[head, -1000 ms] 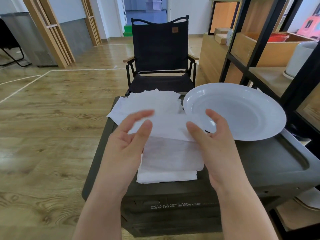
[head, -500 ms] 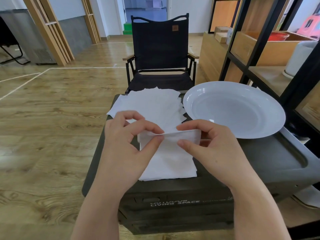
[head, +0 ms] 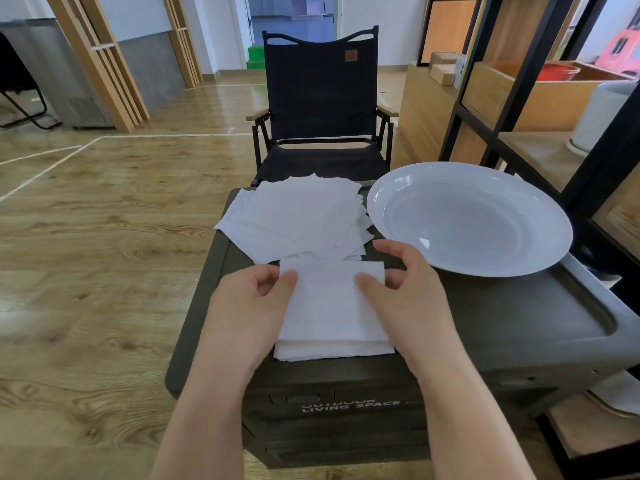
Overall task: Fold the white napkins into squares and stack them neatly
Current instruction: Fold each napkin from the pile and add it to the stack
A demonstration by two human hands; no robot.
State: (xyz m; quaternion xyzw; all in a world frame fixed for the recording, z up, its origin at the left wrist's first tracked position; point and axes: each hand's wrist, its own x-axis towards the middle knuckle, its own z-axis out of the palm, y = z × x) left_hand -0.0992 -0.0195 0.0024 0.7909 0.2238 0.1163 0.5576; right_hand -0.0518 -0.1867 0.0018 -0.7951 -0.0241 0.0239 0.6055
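Dark green plastic makes up the box-like surface [head: 502, 317] filling the lower centre of the frame, and its top looks smooth enough for paper to slide on if nudged. Right of centre sits a wide white plate [head: 467, 220]; its near rim lies close to the right hand, so a careless outward sweep could knock it.

At the far edge of the surface, above the hands, lies the loose pile of unfolded napkins [head: 298, 216], fanned and ragged, with corners hanging over the left edge. It touches or overlaps the far side of the working stack, so lifting one sheet could drag others along or tip some off.

Nearer, in the middle of the frame, the folded napkin [head: 329, 299] rests on the folded stack [head: 332, 351], whose bottom layers jut out toward the viewer. It is already slightly uneven.

Both hands pinch the top napkin's far corners: the left hand [head: 249, 306] at the left corner, the right hand [head: 408, 289] at the right. Uneven pull would likely skew the fold or tear the thin paper.
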